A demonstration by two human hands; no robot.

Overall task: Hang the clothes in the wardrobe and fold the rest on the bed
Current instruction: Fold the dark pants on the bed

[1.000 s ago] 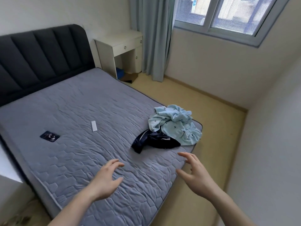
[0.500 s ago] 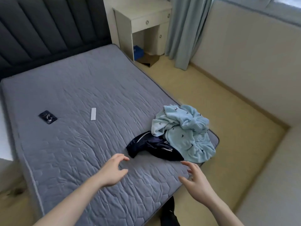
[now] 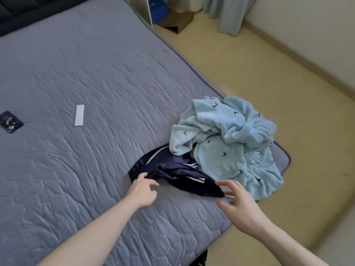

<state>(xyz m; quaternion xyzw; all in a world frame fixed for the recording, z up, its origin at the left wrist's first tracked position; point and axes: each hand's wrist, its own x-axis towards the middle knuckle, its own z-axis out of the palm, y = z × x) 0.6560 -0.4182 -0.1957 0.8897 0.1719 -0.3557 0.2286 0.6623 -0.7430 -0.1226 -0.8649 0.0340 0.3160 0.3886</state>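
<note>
A crumpled navy garment with white stripes lies near the foot corner of the grey quilted bed. A light blue fleece garment with small dark marks is heaped beside it and partly on top of it, reaching the mattress corner. My left hand is at the navy garment's left end, thumb touching its edge and fingers loosely curled. Just off the garment's right end hovers my right hand, fingers spread and holding nothing.
A small white bar and a dark flat card-like thing lie on the left of the mattress. Beyond the bed stand a white desk leg, a blue box, a cardboard box and a curtain. Beige floor runs along the right.
My view has tilted down and closed in on the clothes. Both hands have moved forward from above the bare quilt to the two ends of the navy garment.
</note>
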